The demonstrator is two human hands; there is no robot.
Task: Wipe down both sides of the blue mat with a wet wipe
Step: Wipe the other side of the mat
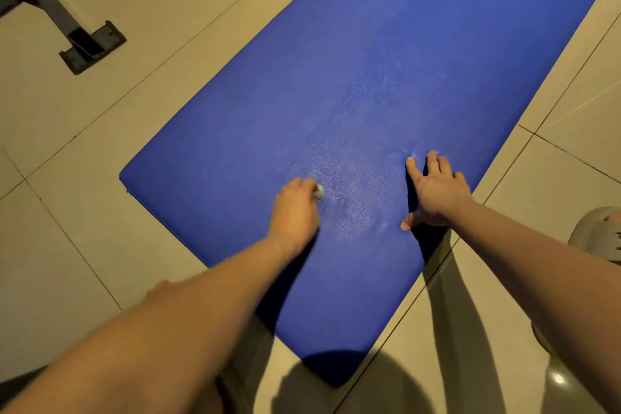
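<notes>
Left hand (pixel 295 212) grips wipe (pixel 319 192) on blue mat (pixel 386 60); right hand (pixel 437 191) presses flat.

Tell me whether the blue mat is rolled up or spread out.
Spread out: the blue mat lies flat on the tiled floor, near corners down; far end out of frame.

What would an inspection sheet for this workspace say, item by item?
Surface: beige glossy floor tiles, dark grout lines.
Job's things: long blue mat lies flat on the tiles, pale streaky patch down its middle; small white wet wipe bunched, touching the mat.
Clutter: nothing seen.
Hands: left hand grips the wipe; right hand rests flat on the mat, fingers spread.
Cables: nothing seen.
Surroundings: grey metal frame foot upper left; grey slipper at right edge.
</notes>
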